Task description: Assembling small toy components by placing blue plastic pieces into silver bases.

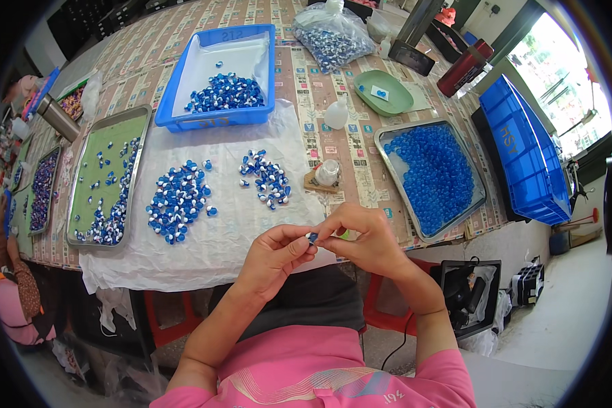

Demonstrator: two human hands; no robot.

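Near the table's front edge, my left hand (276, 257) pinches a small blue-and-white bead-like piece (312, 237) between thumb and fingertips. My right hand (364, 239) meets it from the other side, its thumb and forefinger closed on the same piece. A bit of lime green (347, 234) shows by the right fingers; its kind is unclear. Left of the hands, a large pile of blue-and-white pieces (179, 202) and a smaller pile (268, 178) lie on white sheeting (234, 255). A metal tray (383, 139) of clear blue beads (432, 177) stands to the right.
A blue bin (214, 121) with more pieces stands behind the piles. Left is a green-lined tray (96, 153). Beyond my hands are a small glass jar (328, 173), a white bottle (336, 114), a green dish (393, 100) and a filled plastic bag (333, 37). Another person (22, 299) sits far left.
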